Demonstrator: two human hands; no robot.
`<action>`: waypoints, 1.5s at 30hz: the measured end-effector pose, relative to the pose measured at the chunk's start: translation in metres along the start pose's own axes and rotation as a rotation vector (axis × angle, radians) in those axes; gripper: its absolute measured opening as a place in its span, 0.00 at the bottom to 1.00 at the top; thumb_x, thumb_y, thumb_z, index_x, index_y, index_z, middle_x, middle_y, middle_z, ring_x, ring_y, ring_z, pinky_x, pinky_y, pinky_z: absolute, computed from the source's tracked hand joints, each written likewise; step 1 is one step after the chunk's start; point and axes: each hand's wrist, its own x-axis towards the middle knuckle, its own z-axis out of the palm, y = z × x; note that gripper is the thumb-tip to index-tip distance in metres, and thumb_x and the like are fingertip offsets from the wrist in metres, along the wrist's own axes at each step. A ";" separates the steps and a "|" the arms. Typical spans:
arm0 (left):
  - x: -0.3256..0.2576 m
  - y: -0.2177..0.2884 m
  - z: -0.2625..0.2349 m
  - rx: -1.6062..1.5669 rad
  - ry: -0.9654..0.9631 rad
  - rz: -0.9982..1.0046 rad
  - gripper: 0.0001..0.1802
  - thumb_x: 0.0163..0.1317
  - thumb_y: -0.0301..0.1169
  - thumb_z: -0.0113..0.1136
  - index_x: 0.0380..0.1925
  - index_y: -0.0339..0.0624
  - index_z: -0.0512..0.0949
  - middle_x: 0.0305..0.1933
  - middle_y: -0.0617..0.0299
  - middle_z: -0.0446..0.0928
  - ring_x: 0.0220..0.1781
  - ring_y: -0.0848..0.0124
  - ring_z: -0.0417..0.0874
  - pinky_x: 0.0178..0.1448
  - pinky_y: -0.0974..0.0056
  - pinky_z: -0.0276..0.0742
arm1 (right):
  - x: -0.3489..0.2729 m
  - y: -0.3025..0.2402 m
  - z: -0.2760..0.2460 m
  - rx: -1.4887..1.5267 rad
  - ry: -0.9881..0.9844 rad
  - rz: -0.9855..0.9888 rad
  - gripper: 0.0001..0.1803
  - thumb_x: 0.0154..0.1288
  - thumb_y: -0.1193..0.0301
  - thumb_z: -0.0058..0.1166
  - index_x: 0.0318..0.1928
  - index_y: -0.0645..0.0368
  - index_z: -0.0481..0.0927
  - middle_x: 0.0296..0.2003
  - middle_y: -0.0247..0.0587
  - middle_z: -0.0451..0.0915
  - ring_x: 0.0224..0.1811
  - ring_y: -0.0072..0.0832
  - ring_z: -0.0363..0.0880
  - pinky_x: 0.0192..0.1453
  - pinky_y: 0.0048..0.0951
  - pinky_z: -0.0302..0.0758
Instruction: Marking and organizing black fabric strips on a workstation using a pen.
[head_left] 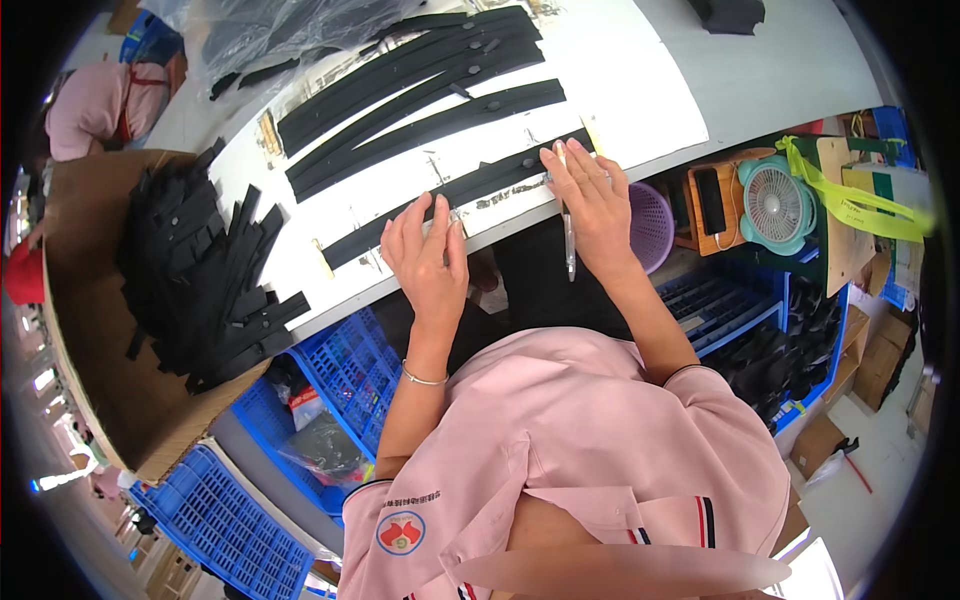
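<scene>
Left grip: fingers part-spread, tips down on the nearest black strip. Right grip: holding a slim clear pen, fingertips on the same strip near its right end. Strip lies along the near edge of a white sheet on the desk; other black strips beyond it. Left: cardboard box with a heap of black pieces. Right: purple basket, phone, teal fan.

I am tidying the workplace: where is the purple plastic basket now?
In the head view, the purple plastic basket is right of centre, between the person's right hand and the brown wooden phone holder.
</scene>
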 end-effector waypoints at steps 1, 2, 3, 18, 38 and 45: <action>0.000 0.001 0.000 0.002 -0.006 0.008 0.18 0.63 0.28 0.67 0.54 0.39 0.85 0.61 0.54 0.79 0.64 0.55 0.75 0.73 0.45 0.62 | -0.002 -0.001 0.003 -0.035 0.020 0.000 0.23 0.67 0.71 0.61 0.62 0.51 0.81 0.53 0.39 0.86 0.63 0.31 0.81 0.64 0.42 0.72; 0.001 0.002 -0.001 -0.006 -0.014 -0.004 0.19 0.63 0.28 0.67 0.54 0.39 0.85 0.61 0.54 0.79 0.64 0.55 0.75 0.74 0.45 0.61 | -0.002 -0.003 0.005 -0.069 0.039 0.000 0.22 0.67 0.73 0.60 0.62 0.52 0.80 0.53 0.39 0.86 0.62 0.32 0.82 0.62 0.42 0.72; 0.001 0.003 -0.001 -0.014 -0.022 -0.016 0.19 0.63 0.27 0.67 0.55 0.39 0.85 0.61 0.54 0.79 0.64 0.55 0.75 0.74 0.45 0.61 | -0.003 -0.005 0.006 -0.084 0.042 0.008 0.22 0.66 0.75 0.58 0.61 0.53 0.80 0.53 0.41 0.86 0.62 0.33 0.82 0.60 0.41 0.74; 0.055 0.056 0.058 -0.246 0.029 0.111 0.10 0.59 0.25 0.70 0.42 0.39 0.85 0.50 0.59 0.82 0.55 0.56 0.78 0.66 0.50 0.67 | 0.003 0.000 0.002 0.022 0.053 0.012 0.20 0.65 0.76 0.60 0.57 0.59 0.82 0.48 0.42 0.87 0.59 0.34 0.83 0.56 0.38 0.75; 0.058 0.059 0.062 -0.224 0.067 0.053 0.08 0.57 0.24 0.70 0.38 0.42 0.86 0.51 0.61 0.83 0.55 0.59 0.79 0.62 0.55 0.67 | 0.048 0.031 0.023 0.808 -0.073 0.333 0.10 0.70 0.73 0.61 0.33 0.70 0.84 0.33 0.39 0.87 0.23 0.28 0.81 0.27 0.27 0.71; 0.058 0.058 0.063 -0.218 0.081 0.062 0.09 0.56 0.25 0.71 0.38 0.42 0.86 0.50 0.62 0.83 0.54 0.59 0.79 0.62 0.56 0.68 | 0.047 0.027 0.019 0.811 -0.037 0.337 0.10 0.70 0.74 0.61 0.33 0.69 0.84 0.31 0.39 0.85 0.23 0.22 0.79 0.27 0.26 0.71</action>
